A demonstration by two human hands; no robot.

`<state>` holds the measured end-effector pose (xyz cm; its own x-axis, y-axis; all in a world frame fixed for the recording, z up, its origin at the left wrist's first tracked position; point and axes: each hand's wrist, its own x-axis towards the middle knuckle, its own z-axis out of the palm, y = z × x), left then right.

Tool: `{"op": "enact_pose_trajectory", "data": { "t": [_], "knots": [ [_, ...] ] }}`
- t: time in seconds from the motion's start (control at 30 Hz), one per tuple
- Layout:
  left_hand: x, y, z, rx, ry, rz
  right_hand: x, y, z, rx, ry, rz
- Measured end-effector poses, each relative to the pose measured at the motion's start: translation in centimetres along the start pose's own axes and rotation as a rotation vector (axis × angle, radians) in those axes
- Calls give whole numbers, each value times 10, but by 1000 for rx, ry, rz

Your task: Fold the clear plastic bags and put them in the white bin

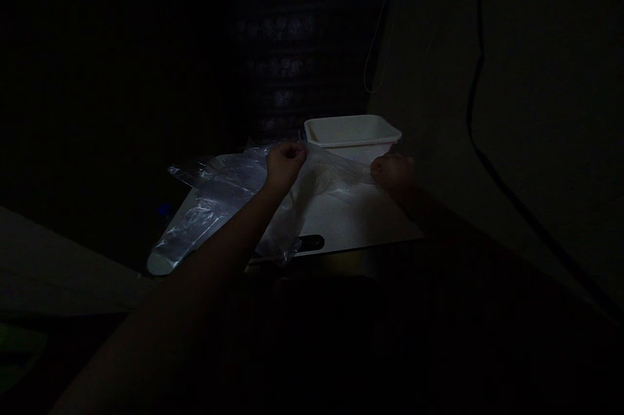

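Note:
In the dim head view, a clear plastic bag [331, 177] is stretched between my two hands above a white table [361, 226]. My left hand [285, 164] pinches its upper left edge, fingers closed. On the other side, my right hand [392, 171] is closed like a fist around the bag's right edge. More clear plastic bags [214, 200] lie spread to the left, under and beside my left forearm. Just behind the hands stands a white plastic tub [353, 147]; its inside bottom is hidden.
A dark oval handle slot [312, 243] sits at the table's front edge. Behind are dark window blinds [277, 31] with a hanging cord [370, 77]. A black cable [475, 96] runs down the right wall. Much of the room is too dark to make out.

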<state>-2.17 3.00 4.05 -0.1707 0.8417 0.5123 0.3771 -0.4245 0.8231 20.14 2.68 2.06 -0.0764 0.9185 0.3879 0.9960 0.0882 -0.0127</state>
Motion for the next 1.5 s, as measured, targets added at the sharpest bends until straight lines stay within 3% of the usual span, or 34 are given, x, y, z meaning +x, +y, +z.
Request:
{"op": "enact_pose_trajectory", "data": {
  "t": [0.17, 0.33, 0.47, 0.7, 0.87, 1.03, 1.17, 1.3, 1.5],
  "knots": [
    [-2, 2, 1, 184, -87, 147, -2, -1, -1, 85, 2, 22],
    [-13, 14, 4, 381, -304, 430, -2, -36, -17, 307, 95, -215],
    [-19, 19, 9, 380, -316, 475, 2, -56, -32, 487, 139, -262],
    [-15, 8, 9, 479, -326, 364, 3, -49, -34, 792, 128, -149],
    [-10, -1, 4, 516, -308, 213, 5, -41, -34, 835, 132, -86],
    [-4, -11, 0, 436, -263, 150, 7, -30, -38, 806, 192, -46],
    [-1, -12, -3, 237, -194, -11, 7, -26, -39, 883, 216, 2],
    [-2, -1, -2, -110, -173, -216, 5, -29, -36, 1063, 88, 84],
    [-6, 18, 3, -419, -198, -358, 4, -36, -37, 1314, -9, 193]
  ]
}}
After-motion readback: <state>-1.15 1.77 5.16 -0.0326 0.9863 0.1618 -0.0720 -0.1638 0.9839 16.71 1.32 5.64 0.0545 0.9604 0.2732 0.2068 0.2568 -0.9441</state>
